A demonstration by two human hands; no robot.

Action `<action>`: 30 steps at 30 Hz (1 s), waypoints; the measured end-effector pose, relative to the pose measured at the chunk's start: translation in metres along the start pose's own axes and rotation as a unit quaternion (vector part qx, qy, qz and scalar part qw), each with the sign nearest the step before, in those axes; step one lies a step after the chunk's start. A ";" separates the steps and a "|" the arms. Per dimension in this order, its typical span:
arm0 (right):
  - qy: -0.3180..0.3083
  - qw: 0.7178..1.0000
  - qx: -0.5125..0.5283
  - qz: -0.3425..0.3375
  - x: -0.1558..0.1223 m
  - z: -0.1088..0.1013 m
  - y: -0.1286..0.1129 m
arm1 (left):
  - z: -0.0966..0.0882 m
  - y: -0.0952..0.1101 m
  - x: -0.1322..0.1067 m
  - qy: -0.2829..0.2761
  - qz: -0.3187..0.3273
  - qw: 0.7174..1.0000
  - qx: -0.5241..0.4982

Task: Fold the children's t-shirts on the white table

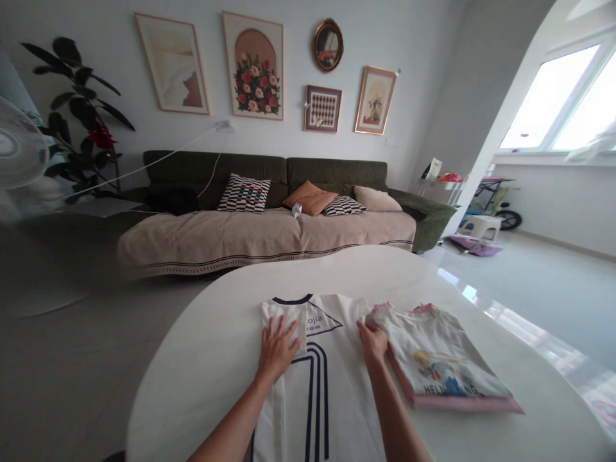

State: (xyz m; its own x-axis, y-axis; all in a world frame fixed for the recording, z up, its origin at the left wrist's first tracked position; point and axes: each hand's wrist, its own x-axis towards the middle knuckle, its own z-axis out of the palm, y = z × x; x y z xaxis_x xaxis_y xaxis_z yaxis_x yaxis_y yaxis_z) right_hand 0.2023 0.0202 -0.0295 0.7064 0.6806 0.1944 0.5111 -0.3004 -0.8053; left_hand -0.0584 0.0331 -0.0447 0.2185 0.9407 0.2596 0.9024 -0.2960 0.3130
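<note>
A white T-shirt (pixel 344 372) with a dark neckband and dark blue stripes lies flat on the white table, its left side folded inward over the printed front. My left hand (pixel 278 346) rests on that folded part with fingers spread. At the shirt's right edge, near the shoulder, my right hand (pixel 373 340) has its fingers closed on the fabric. Just right of it lies a stack of folded T-shirts (pixel 447 353), a pale printed one on top and pink ones beneath. The shirt's lower end runs out of view.
The round white table (pixel 192 359) fills the foreground. Beyond it stands a green sofa (pixel 337 168) with a beige cover and several cushions. A white fan (pixel 22 147) is at the left edge, and a cable stretches to the wall socket. A purple item lies on the floor at right.
</note>
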 end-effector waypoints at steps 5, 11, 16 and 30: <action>-0.024 0.996 -0.020 -0.080 0.000 -0.002 -0.026 | 0.000 0.000 -0.001 -0.008 0.004 1.000 0.004; -0.121 0.941 -0.015 -0.316 -0.058 0.030 -0.070 | -0.003 0.003 -0.003 -0.001 -0.002 1.000 0.019; -0.197 0.884 -0.059 -0.421 -0.107 0.057 -0.073 | -0.003 0.002 -0.002 -0.027 -0.003 0.999 0.035; -0.204 0.895 -0.083 -0.389 -0.128 0.011 -0.048 | 0.002 -0.002 -0.002 -0.027 -0.012 1.000 -0.002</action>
State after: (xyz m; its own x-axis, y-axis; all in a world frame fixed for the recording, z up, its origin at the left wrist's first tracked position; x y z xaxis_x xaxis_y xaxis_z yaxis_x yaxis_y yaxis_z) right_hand 0.0818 -0.0451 -0.0217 -0.1144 0.9038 0.4124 0.8604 0.2977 -0.4136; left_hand -0.0597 0.0319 -0.0473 0.2170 0.9551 0.2019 0.9064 -0.2739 0.3216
